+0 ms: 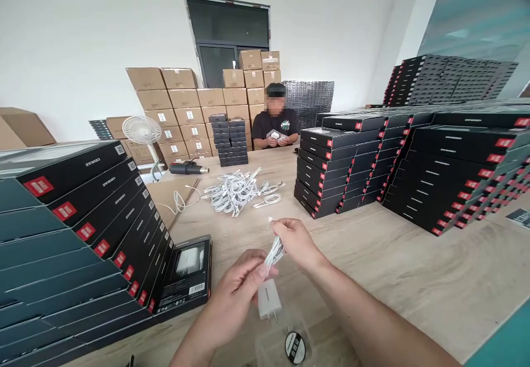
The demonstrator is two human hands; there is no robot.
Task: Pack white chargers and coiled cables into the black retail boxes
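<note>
Between my two hands is a coiled white charging cable [275, 252]. My left hand [247, 278] grips its lower end with thumb and fingers. At the upper end, my right hand [293, 240] pinches the cable, and a white plug tip pokes out past the fingers. Just below my left hand shows a white wall charger [269, 299] with its metal prongs pointing down; whether the fingers touch it I cannot tell. Under the charger lies a clear plastic tray [265, 350] with a round black-and-white label [295, 347]. Further ahead is a tangled pile of white cables [234, 191].
Black product boxes [111, 212] rise in a stack at left, with one windowed box [190, 267] beside it. More black boxes [323, 174] line the right. A heat gun [188, 167], a white fan [142, 131] and a seated person [276, 121] handling a white item are across the table.
</note>
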